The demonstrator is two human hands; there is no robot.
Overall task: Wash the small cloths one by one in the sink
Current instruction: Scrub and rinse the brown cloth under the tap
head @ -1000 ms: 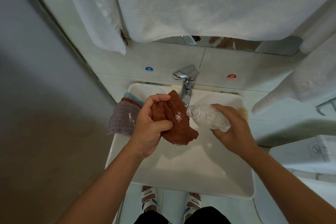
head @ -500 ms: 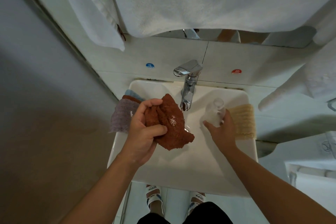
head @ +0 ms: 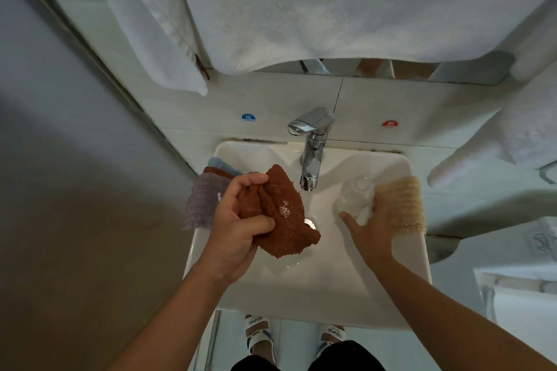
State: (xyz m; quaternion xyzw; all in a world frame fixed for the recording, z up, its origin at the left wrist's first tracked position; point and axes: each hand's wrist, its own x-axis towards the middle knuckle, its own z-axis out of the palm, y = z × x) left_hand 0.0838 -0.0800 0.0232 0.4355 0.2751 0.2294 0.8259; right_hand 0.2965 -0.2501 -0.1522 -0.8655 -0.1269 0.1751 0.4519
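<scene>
Your left hand [head: 241,220] grips the brown cloth [head: 286,214], bunched between thumb and curled fingers, and holds it over the sink [head: 301,289] just above the drain, below and to the left of the tap [head: 312,153]. A patch of white powder sits on the cloth's upper face. Your right hand [head: 370,229] is on the clear bottle [head: 352,199], which stands upright at the sink's right side next to the tan cloth [head: 401,205]; whether those fingers clasp the bottle or only rest on it I cannot tell. To do this step well, keep the powdered face up until both hands are on the cloth, then fold it inward and rub. Your left wrist is bent with the thumb crossing underneath. More cloths [head: 205,199] wait draped on the left rim.
</scene>
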